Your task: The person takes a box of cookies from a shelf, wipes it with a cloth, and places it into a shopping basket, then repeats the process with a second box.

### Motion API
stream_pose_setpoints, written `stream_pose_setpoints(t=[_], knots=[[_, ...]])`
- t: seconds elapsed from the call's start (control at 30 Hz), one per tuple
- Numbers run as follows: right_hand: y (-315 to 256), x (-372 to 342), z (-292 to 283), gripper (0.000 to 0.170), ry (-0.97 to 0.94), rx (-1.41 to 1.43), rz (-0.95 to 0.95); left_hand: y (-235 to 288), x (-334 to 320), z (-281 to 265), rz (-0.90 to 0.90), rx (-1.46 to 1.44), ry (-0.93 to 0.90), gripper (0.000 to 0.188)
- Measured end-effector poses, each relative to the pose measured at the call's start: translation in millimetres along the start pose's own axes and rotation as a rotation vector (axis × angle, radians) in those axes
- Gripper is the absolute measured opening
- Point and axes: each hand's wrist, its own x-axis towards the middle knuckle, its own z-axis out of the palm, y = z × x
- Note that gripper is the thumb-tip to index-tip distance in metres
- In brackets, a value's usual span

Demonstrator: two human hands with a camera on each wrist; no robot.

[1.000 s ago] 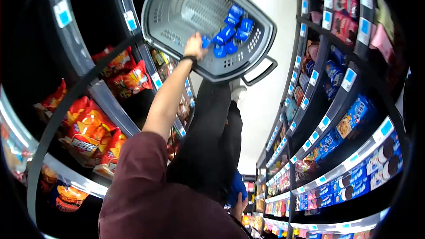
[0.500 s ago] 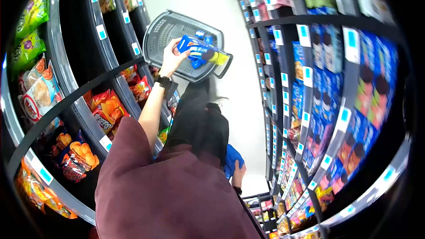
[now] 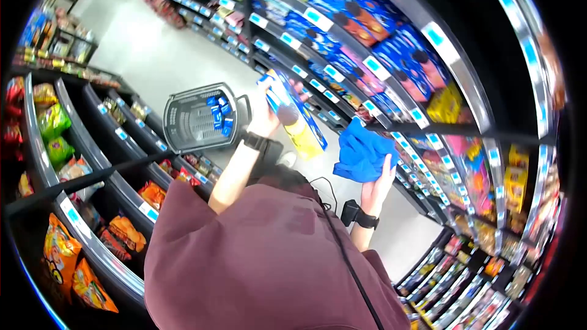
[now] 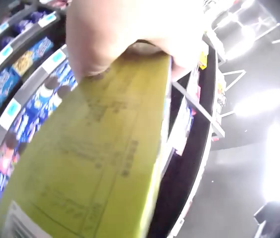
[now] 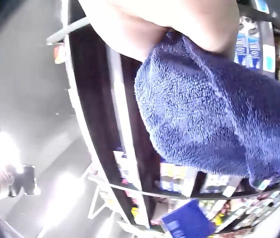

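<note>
The left hand (image 3: 264, 113) grips a blue and yellow box (image 3: 295, 116) by its upper end, above the aisle floor. In the left wrist view the fingers (image 4: 125, 29) curl over the top of the box, whose yellow-green printed side (image 4: 95, 144) faces the camera. A bunched blue cloth (image 3: 365, 151) is pinched in the right hand (image 3: 379, 186), to the right of the box and apart from it. The right wrist view shows the terry cloth (image 5: 194, 104) hanging from the right hand's fingers (image 5: 179, 20).
A grey basket (image 3: 177, 145) with several small blue packs (image 3: 221, 113) stands on the floor (image 3: 140, 43) left of the left hand. Shelves of blue packages (image 3: 367, 18) line the right side; snack bags (image 3: 61, 247) fill racks at the left. A black cable hangs over the shirt.
The view has swung toward the right shelves. The left hand, earlier reaching into the basket, has lifted the box out and away. The right hand has come up with the cloth.
</note>
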Motion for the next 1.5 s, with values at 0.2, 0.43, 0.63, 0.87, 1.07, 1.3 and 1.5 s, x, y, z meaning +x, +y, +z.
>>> stream_pose_setpoints(t=[0.2,0.43,0.63,0.87,1.07,1.3,1.5], knots=[[-36,-50,5,0.033,-0.190,-0.034,-0.184,-84,-64,39,-0.255,0.133,-0.073,0.040],[7,-66,9,0.028,-0.676,-1.106,-0.798,-99,-104,49,-0.331,0.247,-0.211,0.053],[19,-51,20,0.035,-0.360,-0.767,-0.649,-107,-119,42,-0.364,0.504,-0.381,0.064],[25,-51,80,0.026,-0.487,-0.765,-0.734,-63,-96,57,0.048,0.580,-0.234,0.061],[81,-91,123,0.033,-0.544,-0.774,-0.666,63,-72,67,0.202,0.516,-0.322,0.062],[116,-105,195,0.070,-0.576,-0.825,-0.547,125,-60,36,0.066,0.629,-0.340,0.061],[158,-112,242,0.066,-0.288,-0.850,-0.486,134,-37,-7,0.348,0.829,-0.134,0.042]])
